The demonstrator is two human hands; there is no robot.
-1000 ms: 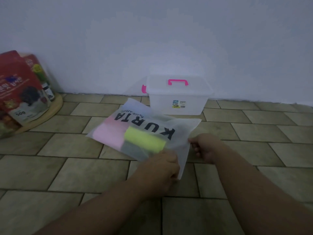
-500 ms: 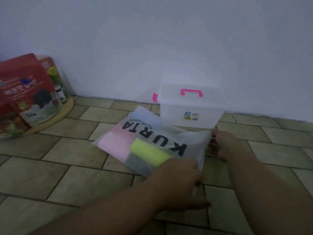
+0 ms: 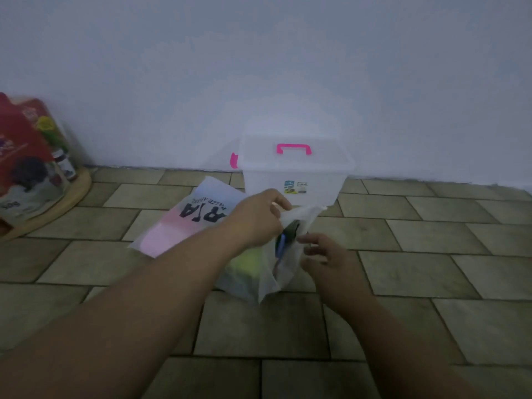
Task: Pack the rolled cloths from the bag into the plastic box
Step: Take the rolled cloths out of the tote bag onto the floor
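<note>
Head view, looking down at a tiled floor (image 3: 403, 269) by a pale wall (image 3: 259, 67). The bag (image 3: 184, 223) lies flat on the tiles just in front of the plastic box (image 3: 293, 180) — a frosted, see-through pouch with big black lettering on its face, part of it covered by the forearm. Through the film you can make out soft colour: a pink cloth (image 3: 167, 234) towards the far left end, a yellow-green roll (image 3: 247, 262) nearer the mouth, and something dark with a blue edge (image 3: 283, 243) showing right at the opening. The left hand (image 3: 256, 217) reaches across the bag, fingers pressed together, pinching the upper lip of the mouth and lifting it. The right hand (image 3: 325, 254) sits just beside the opening, fingers loosely curled at the lower flap — whether it grips the film, cannot tell, the picture is blurred there. The box stands upright against the wall, clear-walled, its lid on, a pink handle (image 3: 293, 148) on top, a pink clasp (image 3: 233, 161) on its left side and a small label on its front. Well off to the left, red food packets (image 3: 23, 156) and a small jar (image 3: 64, 165) stand on a round wooden tray (image 3: 72, 191)
</note>
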